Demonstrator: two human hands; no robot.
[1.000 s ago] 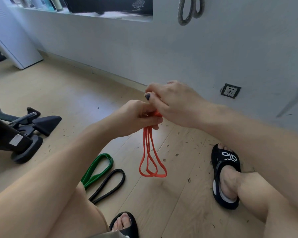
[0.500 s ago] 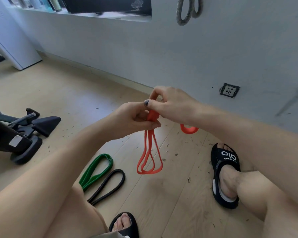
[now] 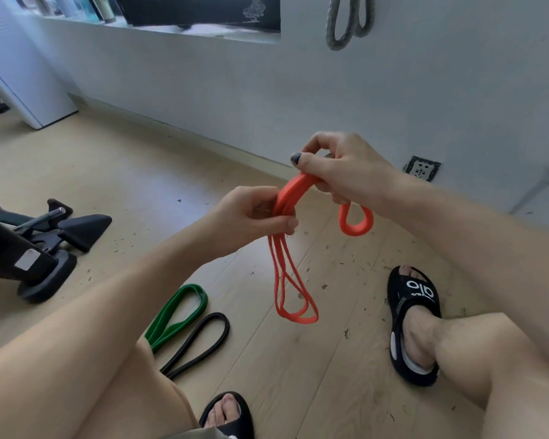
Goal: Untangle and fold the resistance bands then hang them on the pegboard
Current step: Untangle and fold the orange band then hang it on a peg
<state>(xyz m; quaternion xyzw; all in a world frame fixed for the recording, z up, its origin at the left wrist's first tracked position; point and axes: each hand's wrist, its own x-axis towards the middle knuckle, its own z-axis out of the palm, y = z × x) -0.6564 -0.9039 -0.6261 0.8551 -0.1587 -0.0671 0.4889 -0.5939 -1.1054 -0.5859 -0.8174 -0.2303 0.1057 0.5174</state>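
Pale wooden floor (image 3: 298, 375) scattered with small debris; green band (image 3: 178, 315), black band (image 3: 200, 340) and black equipment base (image 3: 45, 248) lie on it.

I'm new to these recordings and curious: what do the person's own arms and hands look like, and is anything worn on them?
Both forearms are bare, with no sleeves, gloves, watch or bracelets in view. The right hand has dark polish on its thumbnail. On the left hand no polish or rings can be made out.

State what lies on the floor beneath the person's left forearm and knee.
A green band and a black band lie side by side on the wooden floor. Their near ends are covered by the leg, so I cannot tell whether they tangle there.
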